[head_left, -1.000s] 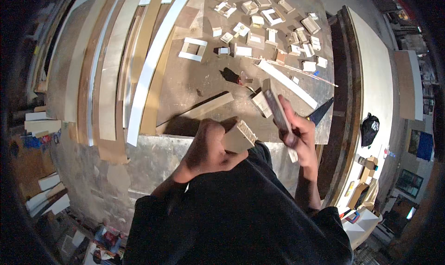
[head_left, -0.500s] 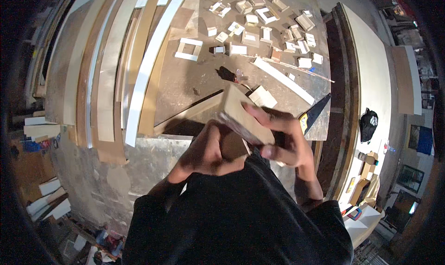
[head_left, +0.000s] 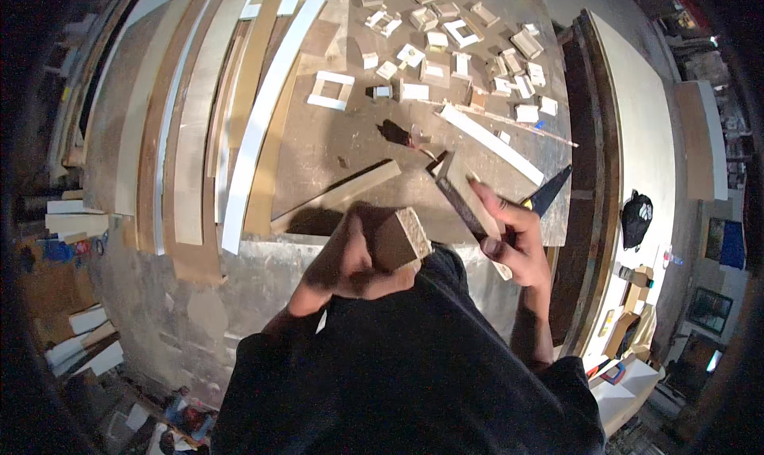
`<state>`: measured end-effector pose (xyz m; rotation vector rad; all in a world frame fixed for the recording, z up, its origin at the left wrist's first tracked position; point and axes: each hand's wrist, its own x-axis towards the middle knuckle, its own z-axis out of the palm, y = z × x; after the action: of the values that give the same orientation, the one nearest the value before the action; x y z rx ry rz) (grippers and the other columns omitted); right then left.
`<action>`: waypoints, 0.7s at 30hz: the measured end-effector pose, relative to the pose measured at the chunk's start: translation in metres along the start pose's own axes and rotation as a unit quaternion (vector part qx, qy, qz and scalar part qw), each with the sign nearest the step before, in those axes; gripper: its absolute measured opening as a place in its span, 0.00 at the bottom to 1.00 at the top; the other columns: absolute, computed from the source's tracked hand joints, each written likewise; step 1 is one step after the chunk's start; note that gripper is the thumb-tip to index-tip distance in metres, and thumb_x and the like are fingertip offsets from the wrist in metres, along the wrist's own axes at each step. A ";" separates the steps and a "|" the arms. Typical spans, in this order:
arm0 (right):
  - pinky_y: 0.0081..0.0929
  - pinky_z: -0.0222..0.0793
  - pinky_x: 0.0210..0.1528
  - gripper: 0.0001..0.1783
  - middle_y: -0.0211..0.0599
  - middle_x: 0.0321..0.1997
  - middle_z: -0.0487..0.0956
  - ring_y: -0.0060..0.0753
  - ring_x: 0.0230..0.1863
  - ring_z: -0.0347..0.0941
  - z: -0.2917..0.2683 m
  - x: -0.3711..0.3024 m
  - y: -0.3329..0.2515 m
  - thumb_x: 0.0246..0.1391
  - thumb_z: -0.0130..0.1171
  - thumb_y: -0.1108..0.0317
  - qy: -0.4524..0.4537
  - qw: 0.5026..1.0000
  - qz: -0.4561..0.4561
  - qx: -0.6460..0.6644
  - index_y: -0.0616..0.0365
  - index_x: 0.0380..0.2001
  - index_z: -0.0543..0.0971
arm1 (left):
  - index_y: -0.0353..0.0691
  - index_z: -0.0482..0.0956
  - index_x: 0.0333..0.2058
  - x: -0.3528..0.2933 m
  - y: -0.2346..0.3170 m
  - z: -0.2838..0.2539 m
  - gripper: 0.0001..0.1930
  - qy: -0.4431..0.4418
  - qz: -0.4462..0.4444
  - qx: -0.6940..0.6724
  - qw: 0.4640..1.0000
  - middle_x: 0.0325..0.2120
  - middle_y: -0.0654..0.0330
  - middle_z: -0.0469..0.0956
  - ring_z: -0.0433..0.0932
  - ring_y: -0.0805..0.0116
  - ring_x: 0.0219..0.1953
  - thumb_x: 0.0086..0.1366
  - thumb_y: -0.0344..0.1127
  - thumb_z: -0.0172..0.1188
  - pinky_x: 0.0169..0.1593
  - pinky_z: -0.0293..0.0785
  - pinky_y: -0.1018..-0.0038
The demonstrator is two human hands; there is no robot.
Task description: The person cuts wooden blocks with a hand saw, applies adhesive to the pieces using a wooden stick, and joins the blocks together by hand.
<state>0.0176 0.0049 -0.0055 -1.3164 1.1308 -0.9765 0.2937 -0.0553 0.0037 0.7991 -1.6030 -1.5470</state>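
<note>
My left hand [head_left: 346, 256] is closed around a short wooden block [head_left: 404, 239], whose rough, speckled end faces up and to the right. To its right, my right hand [head_left: 517, 236] grips a flat, pale wooden piece [head_left: 460, 196] between thumb and fingers. That piece is tilted, with one dark edge showing, and stands apart from the block. Beyond my left hand, a tapering wooden strip [head_left: 342, 192] lies on the brown work table [head_left: 318, 149]. A black triangular thing [head_left: 551, 191] with a yellow patch is just past my right fingers.
Long boards [head_left: 191, 121] lie side by side over the table's left part. Several small wooden frames and blocks [head_left: 434, 71] are scattered at the far side. A white strip [head_left: 493, 145] rests at the right. Beyond a dark gap, another table [head_left: 649, 137] holds a black cap-like item [head_left: 636, 219].
The wooden piece in my right hand has come away from the block and moved right, turning more edge-on. The block's end is now exposed. My left hand has hardly moved.
</note>
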 end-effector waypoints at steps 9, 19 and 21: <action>0.40 0.51 0.75 0.36 0.57 0.73 0.67 0.45 0.74 0.62 0.023 0.003 -0.007 0.50 0.71 0.75 0.050 0.997 -0.050 0.037 0.60 0.65 0.74 | 0.36 0.79 0.30 0.004 0.011 -0.006 0.13 -0.054 -0.011 0.054 0.997 0.23 0.57 0.81 0.80 0.66 0.24 0.49 0.36 0.71 0.32 0.76 0.69; 0.40 0.52 0.75 0.39 0.56 0.73 0.67 0.46 0.74 0.63 0.029 -0.004 0.006 0.47 0.71 0.74 0.101 0.989 -0.104 0.033 0.61 0.66 0.73 | 0.36 0.76 0.33 0.014 0.013 0.002 0.13 -0.001 0.034 0.350 0.936 0.26 0.49 0.82 0.83 0.44 0.31 0.55 0.36 0.70 0.35 0.78 0.57; 0.40 0.52 0.75 0.40 0.56 0.73 0.67 0.47 0.74 0.63 0.030 -0.009 0.003 0.47 0.71 0.72 0.082 0.994 -0.073 0.025 0.65 0.66 0.72 | 0.37 0.76 0.34 0.016 0.008 0.002 0.13 -0.029 0.025 0.364 0.931 0.26 0.48 0.82 0.83 0.44 0.31 0.55 0.36 0.69 0.36 0.78 0.54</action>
<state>0.0447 0.0198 -0.0101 -1.3112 1.1380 -1.2308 0.2846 -0.0674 0.0131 1.0832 -2.2585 -0.9183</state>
